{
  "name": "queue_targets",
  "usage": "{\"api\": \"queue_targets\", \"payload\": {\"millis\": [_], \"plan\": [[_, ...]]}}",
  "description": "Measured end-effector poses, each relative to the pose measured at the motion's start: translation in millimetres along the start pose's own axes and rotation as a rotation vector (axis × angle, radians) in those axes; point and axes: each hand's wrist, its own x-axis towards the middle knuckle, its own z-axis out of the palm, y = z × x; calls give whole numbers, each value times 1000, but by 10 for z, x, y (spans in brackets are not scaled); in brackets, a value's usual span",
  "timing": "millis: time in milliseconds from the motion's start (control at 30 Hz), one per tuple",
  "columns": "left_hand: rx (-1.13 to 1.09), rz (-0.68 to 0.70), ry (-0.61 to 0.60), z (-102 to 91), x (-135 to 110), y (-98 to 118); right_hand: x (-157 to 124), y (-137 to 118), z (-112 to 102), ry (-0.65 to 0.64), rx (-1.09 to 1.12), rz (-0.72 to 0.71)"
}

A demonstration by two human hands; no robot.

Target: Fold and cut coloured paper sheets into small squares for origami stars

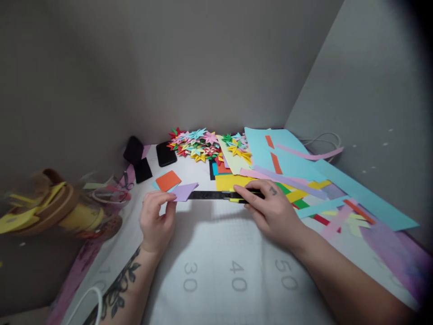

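Note:
Between the thumb and fingers of my left hand (157, 219) is a small folded purple paper (183, 192). My right hand (269, 205) grips a yellow and black utility knife (233, 195), its long dark blade (207, 195) pointing left. The blade's tip reaches the right edge of the purple paper; whether it lies inside the fold cannot be made out. Just behind my left hand lie an orange paper square (168, 181) and a light blue piece partly under it.
Folded paper stars (198, 144) are heaped at the back. A black phone (166, 154) lies left of them. Light blue sheets (267, 158) and coloured strips (297, 196) spread over the right side. Scissors (126, 183) and a yellow container (83, 216) stand at the left.

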Motion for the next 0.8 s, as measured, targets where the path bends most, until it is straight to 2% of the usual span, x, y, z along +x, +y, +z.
{"api": "queue_targets", "payload": {"millis": [367,600,700,800], "plan": [[34,38,7,-6,9,-9,-6,-10,7,-41,-16,22],[109,122,-7,-8,-15,-68,-9,-19,16,-180,-55,61],[168,169,-114,10,-34,-129,-18,26,56,-254,-64,81],[196,175,-367,16,-27,-132,-23,123,131,-328,-35,93]]}}
